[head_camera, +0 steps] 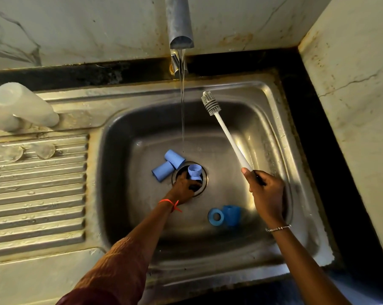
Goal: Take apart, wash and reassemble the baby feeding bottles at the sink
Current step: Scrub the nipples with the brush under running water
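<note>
Currently, my left hand [184,188] curls its fingers round a blue bottle collar [194,171] over the drain [203,188] at the sink [272,119] centre; my right hand [266,191] grips the brush [228,137] handle, bristles toward the far edge.

Your left arm reaching far and low, left hand [185,186] with fingers curled round a blue bottle piece [194,171], your right hand [266,190] higher at right, fingers gripping a brush handle [232,142], thumb lying along it

Glossy stainless-steel sink [272,111], matt blue plastic caps [168,165]; white plastic brush [225,133], veined marble wall [76,25]
</note>
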